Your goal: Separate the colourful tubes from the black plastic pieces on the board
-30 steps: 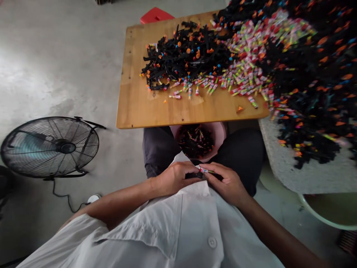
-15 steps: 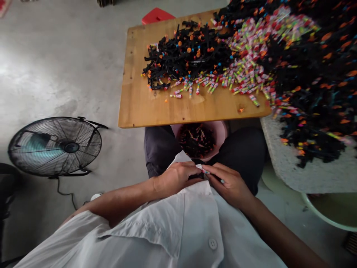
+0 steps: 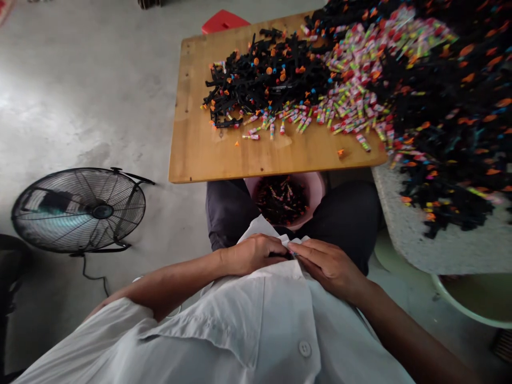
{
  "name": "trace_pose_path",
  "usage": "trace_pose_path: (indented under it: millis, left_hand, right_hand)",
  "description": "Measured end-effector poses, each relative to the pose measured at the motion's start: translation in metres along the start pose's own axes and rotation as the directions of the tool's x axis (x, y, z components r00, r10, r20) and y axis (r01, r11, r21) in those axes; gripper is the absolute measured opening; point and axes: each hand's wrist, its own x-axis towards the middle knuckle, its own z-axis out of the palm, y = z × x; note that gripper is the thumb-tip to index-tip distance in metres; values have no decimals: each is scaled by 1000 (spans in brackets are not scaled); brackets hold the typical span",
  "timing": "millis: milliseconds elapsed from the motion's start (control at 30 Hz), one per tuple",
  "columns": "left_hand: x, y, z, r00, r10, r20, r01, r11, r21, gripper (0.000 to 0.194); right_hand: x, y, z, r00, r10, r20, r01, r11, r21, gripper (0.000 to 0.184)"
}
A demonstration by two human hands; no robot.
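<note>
– What's held?
– Your left hand (image 3: 256, 255) pinches a black plastic piece (image 3: 283, 257), near, by your shirt (image 3: 285, 314); I can't tell what your right hand (image 3: 331, 266) grips
– Best brace it steadily, pressing squarely

Head view — forward and down, hands (image 3: 256, 255) (image 3: 331, 265) near.

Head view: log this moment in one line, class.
left hand: holding black piece | right hand: fingertips beside it | pink bucket: partly under wooden board
</note>
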Motion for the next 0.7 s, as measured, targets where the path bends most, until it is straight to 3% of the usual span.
trace_pose_path:
  millis: [167,333,533,700]
  left_hand:
    - [5,-2,2,989,-146,6,145,973,-179,36]
    - [5,3,3,986,-147,-78,131,974,-184,45]
    - [4,7,2,988,-38,-148,28,997,-71,47]
    - [1,11,4,970,124,-207,-94,984,151,37]
  right_hand:
    - [2,1,-3,1000,7,10,-7,997,74,39]
    - [1,-1,-2,998,52,-42,-47,993,109,40]
    - [2,-5,3,988,114,-104,-90,973,212,32]
    - [4,-10,5,940,289,-180,-235,933,273,23]
